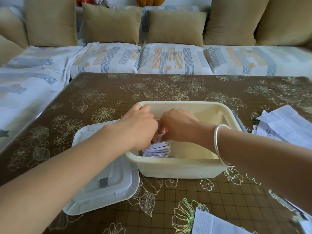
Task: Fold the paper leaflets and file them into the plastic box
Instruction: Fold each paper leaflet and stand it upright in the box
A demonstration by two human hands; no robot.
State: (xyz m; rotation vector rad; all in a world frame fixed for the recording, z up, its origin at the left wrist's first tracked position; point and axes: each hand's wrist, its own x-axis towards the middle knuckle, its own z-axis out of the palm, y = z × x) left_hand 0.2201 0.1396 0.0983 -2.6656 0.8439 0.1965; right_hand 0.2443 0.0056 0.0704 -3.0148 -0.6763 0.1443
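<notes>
Both my hands are in the box: left hand parts the filed leaflets, right hand pinches one; I'd slide it in upright, snug against the row.

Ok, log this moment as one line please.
stage: filing | both hands: left hand, right hand in plastic box at folded leaflets | lid: off, left | unfolded leaflets: right

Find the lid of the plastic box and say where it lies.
In the head view, the lid lies flat on the table, left of the box and touching its near left corner, partly under the left forearm.
</notes>
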